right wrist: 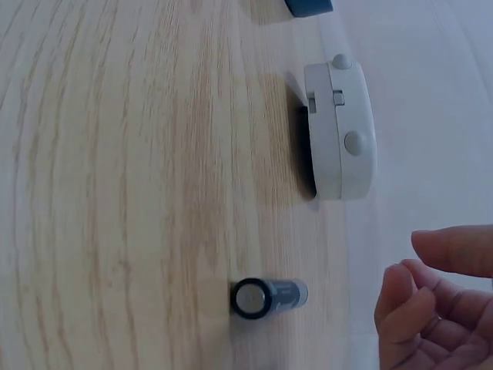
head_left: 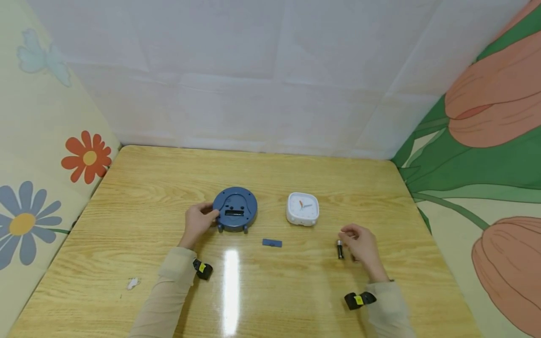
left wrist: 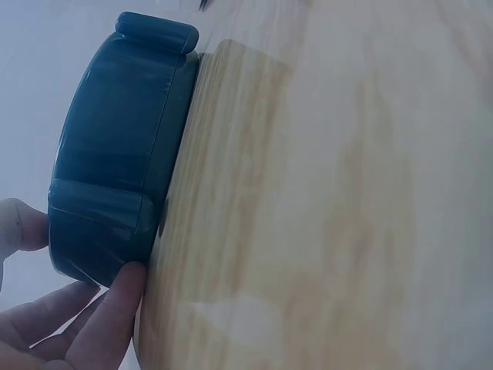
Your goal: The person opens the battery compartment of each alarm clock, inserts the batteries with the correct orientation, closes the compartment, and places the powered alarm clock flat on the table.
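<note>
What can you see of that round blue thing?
The round blue thing looks like hard plastic, lying on the table left of a white clock. Its upper side shows an uncovered dark slot and small round details; two stubby feet project from the near side. The left hand grips its edge.

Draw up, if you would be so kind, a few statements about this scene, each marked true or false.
1. The left hand grips the round blue device. True.
2. The white clock lies face down. False: it lies face up.
3. The small blue cover lies apart from the round blue device. True.
4. The right hand touches the white clock. False: it is apart from it, near a battery.
</note>
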A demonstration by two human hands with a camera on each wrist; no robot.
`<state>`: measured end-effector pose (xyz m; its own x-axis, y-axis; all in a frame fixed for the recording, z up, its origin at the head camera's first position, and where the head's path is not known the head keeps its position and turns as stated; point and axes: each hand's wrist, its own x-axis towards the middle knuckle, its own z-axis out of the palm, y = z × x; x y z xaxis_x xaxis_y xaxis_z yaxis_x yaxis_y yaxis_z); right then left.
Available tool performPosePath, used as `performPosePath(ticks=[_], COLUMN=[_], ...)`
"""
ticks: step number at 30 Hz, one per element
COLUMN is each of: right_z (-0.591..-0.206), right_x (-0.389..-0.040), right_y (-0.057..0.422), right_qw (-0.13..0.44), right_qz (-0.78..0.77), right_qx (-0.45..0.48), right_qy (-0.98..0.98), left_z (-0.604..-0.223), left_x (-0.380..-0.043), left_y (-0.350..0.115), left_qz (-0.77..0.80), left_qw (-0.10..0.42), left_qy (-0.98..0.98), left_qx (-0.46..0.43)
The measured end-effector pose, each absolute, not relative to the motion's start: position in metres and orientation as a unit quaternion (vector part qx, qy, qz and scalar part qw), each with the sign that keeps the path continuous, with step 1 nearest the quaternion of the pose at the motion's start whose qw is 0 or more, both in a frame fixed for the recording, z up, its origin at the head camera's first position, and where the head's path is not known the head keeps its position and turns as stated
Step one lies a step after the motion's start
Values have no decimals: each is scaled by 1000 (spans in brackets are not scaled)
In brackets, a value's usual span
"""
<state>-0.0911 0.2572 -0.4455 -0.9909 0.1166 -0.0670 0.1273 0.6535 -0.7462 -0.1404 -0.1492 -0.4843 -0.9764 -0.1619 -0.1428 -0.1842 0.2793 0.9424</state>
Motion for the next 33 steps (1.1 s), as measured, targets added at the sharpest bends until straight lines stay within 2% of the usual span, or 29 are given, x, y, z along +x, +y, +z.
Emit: performPosePath(ticks=[14,25,33], right_z=[-446,-449,-448], right_x=[-86,-80,-80], right_y=[271,279,280], right_qw=[-12,4,36], right_qz=[-363,-311,-286], right_qx=[69,67,66], right_qy=[929,948,955], left_z=[-483,-483,-485], left_x=[-140,-140,-140], left_y=[-149,-149,-150], left_qz=[577,588,594], left_qw=[4,7,11], left_qy=[810,802,797], left_qx=[-106,-105,-106])
